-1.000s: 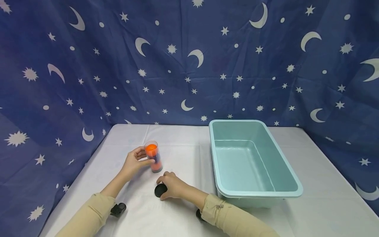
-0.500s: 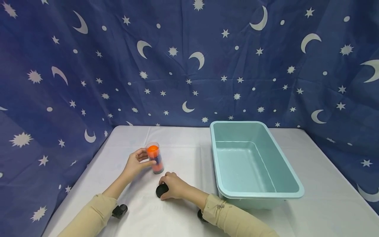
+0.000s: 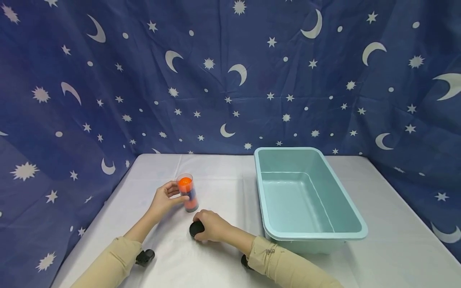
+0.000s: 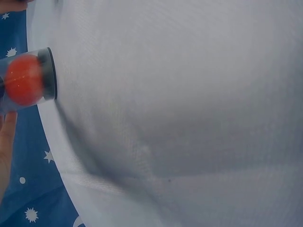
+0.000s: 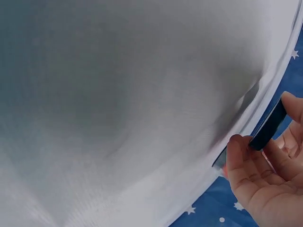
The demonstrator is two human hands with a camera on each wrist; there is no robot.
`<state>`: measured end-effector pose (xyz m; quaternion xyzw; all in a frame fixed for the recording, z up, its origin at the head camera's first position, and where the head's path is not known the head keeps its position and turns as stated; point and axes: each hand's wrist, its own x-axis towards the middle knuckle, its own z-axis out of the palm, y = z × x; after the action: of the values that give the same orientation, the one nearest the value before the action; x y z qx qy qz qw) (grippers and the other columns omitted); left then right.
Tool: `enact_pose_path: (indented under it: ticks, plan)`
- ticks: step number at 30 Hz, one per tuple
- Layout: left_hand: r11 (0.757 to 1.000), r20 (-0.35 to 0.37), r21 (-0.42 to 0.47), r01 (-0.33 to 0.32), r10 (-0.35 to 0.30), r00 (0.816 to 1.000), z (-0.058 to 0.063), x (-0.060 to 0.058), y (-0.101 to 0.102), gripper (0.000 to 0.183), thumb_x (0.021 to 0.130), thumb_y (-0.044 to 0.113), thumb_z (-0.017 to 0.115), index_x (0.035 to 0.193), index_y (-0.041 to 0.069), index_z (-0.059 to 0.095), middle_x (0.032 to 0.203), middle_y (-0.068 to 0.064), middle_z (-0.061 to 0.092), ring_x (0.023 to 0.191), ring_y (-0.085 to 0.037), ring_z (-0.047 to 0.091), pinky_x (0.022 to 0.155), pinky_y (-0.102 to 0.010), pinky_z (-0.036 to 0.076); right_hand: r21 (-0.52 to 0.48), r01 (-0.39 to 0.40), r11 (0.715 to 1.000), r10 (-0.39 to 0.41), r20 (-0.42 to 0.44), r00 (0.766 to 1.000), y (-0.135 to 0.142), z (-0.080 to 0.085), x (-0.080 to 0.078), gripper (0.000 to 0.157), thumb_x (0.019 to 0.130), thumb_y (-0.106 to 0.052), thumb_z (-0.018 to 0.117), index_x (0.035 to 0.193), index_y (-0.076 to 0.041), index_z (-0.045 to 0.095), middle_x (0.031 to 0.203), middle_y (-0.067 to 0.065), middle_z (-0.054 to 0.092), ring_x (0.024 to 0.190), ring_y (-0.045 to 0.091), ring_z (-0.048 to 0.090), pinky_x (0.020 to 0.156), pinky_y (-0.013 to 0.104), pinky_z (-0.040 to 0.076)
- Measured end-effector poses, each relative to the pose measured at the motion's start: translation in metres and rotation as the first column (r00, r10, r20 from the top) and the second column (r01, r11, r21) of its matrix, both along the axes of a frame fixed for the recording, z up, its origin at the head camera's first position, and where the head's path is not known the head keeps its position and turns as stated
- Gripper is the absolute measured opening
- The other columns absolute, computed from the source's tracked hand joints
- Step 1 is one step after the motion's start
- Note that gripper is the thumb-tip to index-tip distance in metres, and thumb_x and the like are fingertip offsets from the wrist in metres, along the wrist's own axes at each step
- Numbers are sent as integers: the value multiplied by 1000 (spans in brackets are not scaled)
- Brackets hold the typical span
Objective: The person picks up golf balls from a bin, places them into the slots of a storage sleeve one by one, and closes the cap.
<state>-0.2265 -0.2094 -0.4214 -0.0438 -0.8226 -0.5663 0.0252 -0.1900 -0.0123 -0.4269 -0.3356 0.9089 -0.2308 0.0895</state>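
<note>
On the left of the table, my left hand [image 3: 163, 201] holds a clear ball tube [image 3: 187, 193], thumb on the near side and fingers at its left. An orange ball [image 3: 185, 182] shows near the tube's open top, something dark blue in the middle and orange-red at the bottom. The left wrist view shows the tube's dark base [image 4: 47, 74] and an orange-red ball [image 4: 24, 80] just inside it. Closer to me, my right hand [image 3: 213, 227] pinches a round black lid [image 3: 196, 229] by its edge, apart from the tube. In the right wrist view the lid [image 5: 269, 126] appears edge-on between thumb and fingers.
A light blue-green plastic basin [image 3: 264, 200] stands on the right of the white-covered table [image 3: 223, 264], with nothing seen inside. Black wrist devices show beside both sleeves. A dark blue curtain [image 3: 216, 80] with moons and stars hangs behind and at the sides.
Both hands keep their hold on the tube and the lid, almost in place. The head view has shifted slightly, and the right fingers have drawn a little closer around the lid.
</note>
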Motion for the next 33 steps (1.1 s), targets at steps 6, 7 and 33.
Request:
enact_pose_path:
  ticks: [6,7,33]
  plan:
    - [1000,8,5,-11,11,1000,1,-4,0,51,78,12,76,121,-3,53,120,-19,61,92,6,59,79,-12,51,-16,8,1000,-8,-14,1000,-2,7,-2,40,77,-20,76,112,-4,64,103,4,65,83,7,55,73,15,46]
    - [1000,8,5,-12,12,1000,1,-4,0,51,78,12,76,121,-3,53,120,-19,62,91,7,58,80,-13,51,-19,11,1000,-11,-14,1000,-3,7,-2,40,78,-20,76,112,-3,64,103,4,65,83,7,55,73,15,46]
    - [1000,-16,12,-3,3,1000,-4,-1,0,49,79,9,75,120,-4,53,112,-14,65,92,3,61,83,-15,51,-241,196,951,-201,1,980,-17,28,3,29,74,-18,72,98,-4,64,85,2,54,71,6,47,62,14,42]
